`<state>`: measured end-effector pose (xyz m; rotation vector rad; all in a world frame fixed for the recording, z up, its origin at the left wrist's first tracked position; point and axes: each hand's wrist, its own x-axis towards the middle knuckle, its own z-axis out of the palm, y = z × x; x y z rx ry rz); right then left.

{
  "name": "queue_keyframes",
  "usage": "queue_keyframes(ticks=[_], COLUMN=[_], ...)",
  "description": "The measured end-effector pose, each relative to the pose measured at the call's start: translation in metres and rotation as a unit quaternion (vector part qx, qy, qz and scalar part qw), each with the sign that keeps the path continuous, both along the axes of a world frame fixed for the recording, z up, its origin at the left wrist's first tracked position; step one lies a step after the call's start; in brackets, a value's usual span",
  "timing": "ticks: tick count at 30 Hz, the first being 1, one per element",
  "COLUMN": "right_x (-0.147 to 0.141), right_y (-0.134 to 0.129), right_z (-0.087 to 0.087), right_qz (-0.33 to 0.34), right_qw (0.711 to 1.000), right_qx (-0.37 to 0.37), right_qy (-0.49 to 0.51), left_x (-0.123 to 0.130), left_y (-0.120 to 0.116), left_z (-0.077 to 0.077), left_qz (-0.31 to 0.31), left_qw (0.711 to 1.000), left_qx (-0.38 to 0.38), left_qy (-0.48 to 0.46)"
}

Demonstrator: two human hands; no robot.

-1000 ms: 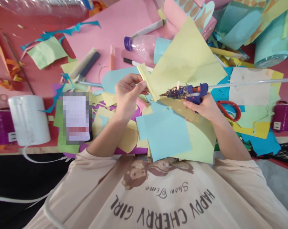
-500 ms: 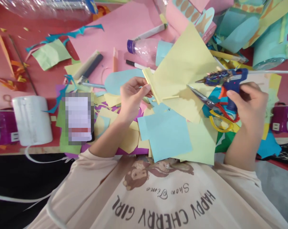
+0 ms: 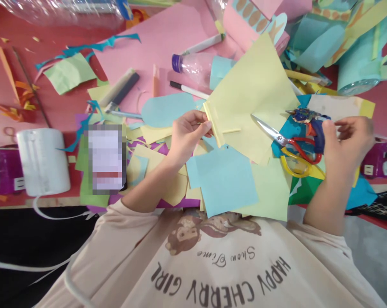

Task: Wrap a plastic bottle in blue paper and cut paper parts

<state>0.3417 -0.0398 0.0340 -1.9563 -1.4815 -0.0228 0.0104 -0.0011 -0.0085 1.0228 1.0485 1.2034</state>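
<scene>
Pinched in my left hand (image 3: 191, 134) is a narrow folded yellow paper strip (image 3: 214, 125), held above the layered papers. My right hand (image 3: 349, 139) is at the right with the blue glue gun (image 3: 315, 124), its nozzle pointing left. Its fingers are closed around the handle, partly hidden behind the thumb. Scissors with red handles (image 3: 279, 137) lie on a large yellow sheet (image 3: 251, 94), beside yellow-handled scissors (image 3: 296, 164). A thin yellow paper roll (image 3: 232, 131) rests just right of the strip. Nearer my body lies a light blue paper (image 3: 227, 182).
A clear bottle with purple cap (image 3: 195, 68) and a marker (image 3: 188, 89) lie beyond my left hand. At the left are a phone (image 3: 106, 158) and a white corded box (image 3: 44, 161). A blue-wrapped bottle (image 3: 356, 68) stands at the far right.
My left hand and the yellow strip have shifted right and slightly nearer my body. My right hand has moved right with the glue gun, which is lower and farther from the strip.
</scene>
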Motion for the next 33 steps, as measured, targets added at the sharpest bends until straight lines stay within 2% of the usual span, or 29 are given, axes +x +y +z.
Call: queue_keyframes(ticks=[2,4,6,8,10,13,15,19,25,33], right_x=[-0.024,-0.050,-0.075,-0.095,-0.112,-0.132,-0.142,-0.148,-0.135,-0.121], right_y=[0.001,0.002,0.005,0.010,0.015,0.019,0.019,0.016,0.020,0.027], right_z=[0.000,-0.001,-0.003,-0.006,-0.010,-0.017,-0.021,-0.027,-0.027,-0.026], right_qz=[0.078,0.182,0.271,0.334,0.366,0.382,0.385,0.387,0.368,0.358], right_qw=[0.992,0.967,0.926,0.881,0.845,0.811,0.805,0.810,0.812,0.834], right_qx=[-0.005,-0.066,-0.151,-0.202,-0.238,-0.266,-0.267,-0.260,-0.254,-0.209], right_qy=[0.097,0.163,0.214,0.269,0.310,0.354,0.364,0.355,0.376,0.364], left_x=[0.002,0.003,0.004,0.005,0.005,0.006,0.006,0.006,0.008,0.008], left_y=[-0.002,-0.004,-0.006,-0.006,-0.006,-0.006,-0.006,-0.008,-0.010,-0.012], left_z=[0.001,0.001,0.000,-0.001,-0.001,0.001,0.001,-0.002,-0.004,0.001], left_qz=[-0.011,-0.021,-0.029,-0.037,-0.041,-0.039,-0.038,-0.048,-0.058,-0.070], left_qw=[1.000,1.000,0.999,0.999,0.999,0.999,0.999,0.999,0.998,0.996], left_qx=[-0.005,-0.011,-0.013,-0.011,-0.011,-0.011,-0.011,-0.021,-0.032,-0.038], left_qy=[-0.004,-0.003,-0.001,0.001,-0.002,-0.009,-0.011,0.003,0.013,0.048])
